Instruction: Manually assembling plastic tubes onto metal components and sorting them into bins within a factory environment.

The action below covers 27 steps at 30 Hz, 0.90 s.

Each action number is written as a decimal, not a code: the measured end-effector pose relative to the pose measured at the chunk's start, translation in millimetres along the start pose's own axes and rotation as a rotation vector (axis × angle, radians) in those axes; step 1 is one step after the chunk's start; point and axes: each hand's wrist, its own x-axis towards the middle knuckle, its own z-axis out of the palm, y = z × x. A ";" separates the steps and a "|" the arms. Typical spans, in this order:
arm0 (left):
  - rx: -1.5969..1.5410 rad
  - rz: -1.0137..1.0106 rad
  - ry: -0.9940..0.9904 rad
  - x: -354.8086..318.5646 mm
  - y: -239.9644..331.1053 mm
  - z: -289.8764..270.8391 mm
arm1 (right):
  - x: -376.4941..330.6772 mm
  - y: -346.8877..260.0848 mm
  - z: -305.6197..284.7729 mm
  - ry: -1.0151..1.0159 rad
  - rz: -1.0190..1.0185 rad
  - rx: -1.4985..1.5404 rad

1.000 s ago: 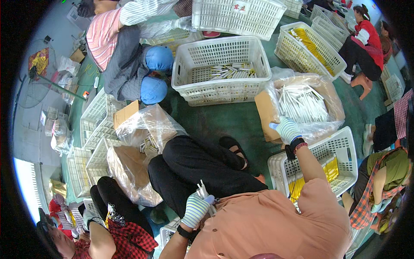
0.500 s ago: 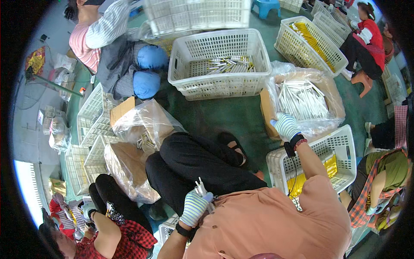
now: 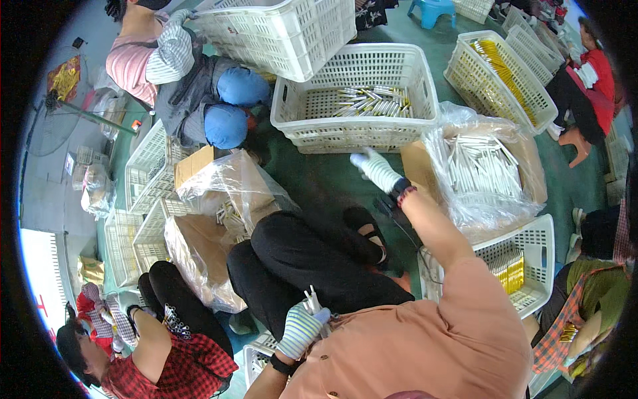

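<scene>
A small bundle of white sticks (image 3: 310,299) projects from the striped-gloved left hand (image 3: 300,327), whose fingers curl firmly around it, below and to the left of the plastic-lined carton (image 3: 419,161). The right hand (image 3: 379,171), likewise gloved, is just left of the carton, fingers extended and loosely parted, with nothing visible in its grasp. Loose white tubes (image 3: 482,166) lie in the carton. Below the carton, a white crate (image 3: 543,282) contains yellow rods (image 3: 508,274); above and left of it, a larger crate (image 3: 352,138) contains white-and-yellow pieces (image 3: 375,103).
</scene>
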 end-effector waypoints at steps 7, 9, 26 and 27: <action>-0.048 -0.094 0.027 -1.3 7.6 -4.7 | 89.7 -36.6 -10.1 0.360 0.202 0.880; -0.076 -0.136 0.020 -2.2 18.4 -8.5 | 100.5 -34.1 -9.3 0.374 0.192 0.855; -0.036 -0.124 0.002 -2.2 14.3 -6.7 | 51.5 -56.1 -133.2 0.603 -0.451 -0.396; -0.032 -0.126 -0.013 -1.9 14.5 -7.1 | 12.7 -56.4 -132.0 0.668 -0.506 -0.628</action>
